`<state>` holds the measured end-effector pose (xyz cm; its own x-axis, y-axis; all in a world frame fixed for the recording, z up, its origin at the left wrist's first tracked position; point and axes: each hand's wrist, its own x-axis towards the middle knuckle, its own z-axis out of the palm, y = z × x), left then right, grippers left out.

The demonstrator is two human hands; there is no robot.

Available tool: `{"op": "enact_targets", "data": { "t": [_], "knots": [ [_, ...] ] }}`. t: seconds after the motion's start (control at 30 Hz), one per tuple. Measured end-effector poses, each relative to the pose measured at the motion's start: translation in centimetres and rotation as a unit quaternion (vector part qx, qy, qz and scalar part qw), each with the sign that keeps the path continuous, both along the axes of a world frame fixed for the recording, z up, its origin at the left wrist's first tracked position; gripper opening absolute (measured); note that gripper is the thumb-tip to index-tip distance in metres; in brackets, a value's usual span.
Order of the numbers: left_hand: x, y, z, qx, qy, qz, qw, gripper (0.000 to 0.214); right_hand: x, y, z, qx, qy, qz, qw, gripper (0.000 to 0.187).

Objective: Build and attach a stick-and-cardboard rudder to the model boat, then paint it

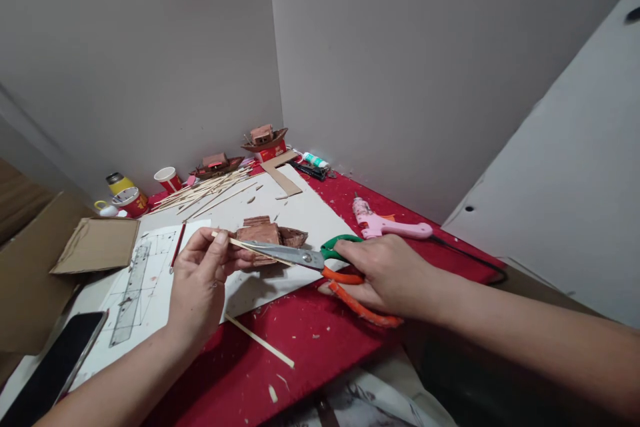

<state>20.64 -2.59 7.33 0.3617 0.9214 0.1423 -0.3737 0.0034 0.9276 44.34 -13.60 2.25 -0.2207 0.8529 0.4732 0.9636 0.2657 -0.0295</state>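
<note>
My left hand (200,273) pinches a thin, pale wooden strip (221,237) between thumb and fingers. In my right hand (393,273) is a pair of scissors (305,258) with green and orange handles, its blades reaching left along the strip towards my left fingertips. The blades hide part of the strip, so I cannot tell how far they are parted. Just behind them is a small brown model boat (260,232) with a cabin, over the white board (320,213). My left fingers overlap the boat in view; whether they touch it is unclear.
A pink glue gun (385,223) lies right on the red cloth (280,333). Two more model boats (264,138) (217,163), wooden sticks (200,193) and paper cups (169,179) stand behind. A ruler (131,293), phone (60,360) and cardboard (97,245) lie left.
</note>
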Motion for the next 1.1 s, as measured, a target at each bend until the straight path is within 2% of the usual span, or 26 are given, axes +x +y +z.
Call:
{"op": "enact_targets", "data": {
  "t": [0.23,0.57,1.1],
  "knots": [
    [0.3,-0.4,-0.7,-0.011,0.032,-0.036,0.999,0.016,-0.2,0.1,0.1,-0.002,0.003,0.002,1.000,0.037],
    [0.1,-0.7,-0.5,-0.014,0.028,-0.023,0.999,0.017,-0.3,0.2,-0.2,0.003,-0.003,0.023,1.000,0.037],
    [0.2,-1.0,-0.7,-0.035,0.037,-0.041,0.998,0.023,-0.7,0.0,0.0,0.016,0.037,0.012,0.999,0.041]
  ]
}}
